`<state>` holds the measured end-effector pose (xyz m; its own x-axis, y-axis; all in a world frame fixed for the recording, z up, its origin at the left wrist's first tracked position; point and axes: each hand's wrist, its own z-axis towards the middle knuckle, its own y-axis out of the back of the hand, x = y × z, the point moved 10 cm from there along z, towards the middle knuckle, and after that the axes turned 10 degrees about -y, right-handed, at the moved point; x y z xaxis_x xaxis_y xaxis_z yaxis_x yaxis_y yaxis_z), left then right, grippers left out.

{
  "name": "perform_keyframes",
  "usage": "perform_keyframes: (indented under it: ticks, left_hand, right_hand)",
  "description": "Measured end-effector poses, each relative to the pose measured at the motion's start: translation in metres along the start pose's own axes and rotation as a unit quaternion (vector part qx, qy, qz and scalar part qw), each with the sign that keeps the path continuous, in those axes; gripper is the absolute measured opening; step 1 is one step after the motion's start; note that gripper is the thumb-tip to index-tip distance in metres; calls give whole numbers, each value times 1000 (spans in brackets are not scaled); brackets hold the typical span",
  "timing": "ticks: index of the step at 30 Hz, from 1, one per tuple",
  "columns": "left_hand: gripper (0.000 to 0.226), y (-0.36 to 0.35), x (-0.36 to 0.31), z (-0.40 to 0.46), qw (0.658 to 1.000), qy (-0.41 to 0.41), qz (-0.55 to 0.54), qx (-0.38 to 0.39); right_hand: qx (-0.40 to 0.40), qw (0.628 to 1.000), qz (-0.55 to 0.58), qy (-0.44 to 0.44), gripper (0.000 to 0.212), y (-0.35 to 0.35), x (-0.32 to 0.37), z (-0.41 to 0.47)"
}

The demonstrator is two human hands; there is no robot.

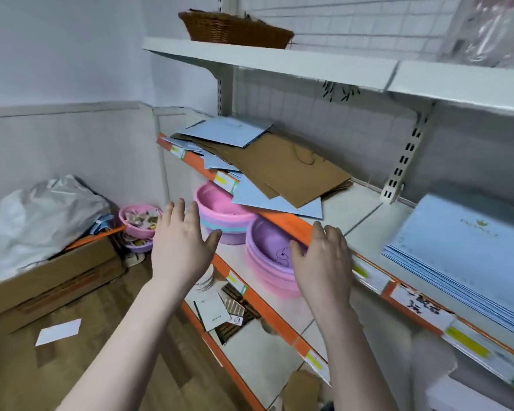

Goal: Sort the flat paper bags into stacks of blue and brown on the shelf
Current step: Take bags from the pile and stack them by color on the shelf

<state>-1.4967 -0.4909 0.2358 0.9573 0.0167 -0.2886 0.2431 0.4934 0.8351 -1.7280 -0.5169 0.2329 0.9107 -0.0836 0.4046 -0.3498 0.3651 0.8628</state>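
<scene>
Now your left hand (181,244) and right hand (324,259) hover spread, empty, before the white metal shelf (359,209); mixed blue-and-brown flat paper bags (267,170) overhang its front edge, neat blue bag stack (469,256) at right end, logo unreadable.

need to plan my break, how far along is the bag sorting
Partly done. A neat blue stack lies at the shelf's right. Both the left hand and right hand are empty, reaching forward. The mixed pile of blue and brown bags remains; no brown stack is visible yet.

Bare shelf (365,209) between the mixed bag pile (267,170) and blue stack (469,256); pile overhangs the front edge
</scene>
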Motion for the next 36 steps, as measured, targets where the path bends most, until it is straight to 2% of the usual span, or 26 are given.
perform_keyframes:
  ticks: [9, 23, 28, 36]
  left_hand:
    - [67, -13, 72, 81, 999, 28, -18, -5]
    - [63, -64, 138, 268, 999, 18, -26, 0]
    - [62, -94, 168, 318, 998, 2, -55, 5]
    - [55, -125, 203, 393, 995, -66, -68, 27]
  right_hand:
    - [-4, 1000, -7, 9, 51, -44, 79, 72]
    - [17, 1000, -14, 4, 44, -111, 189, 228]
    - [8, 1000, -25, -12, 41, -137, 217, 255]
    - [8, 995, -60, -73, 45, -176, 253, 287]
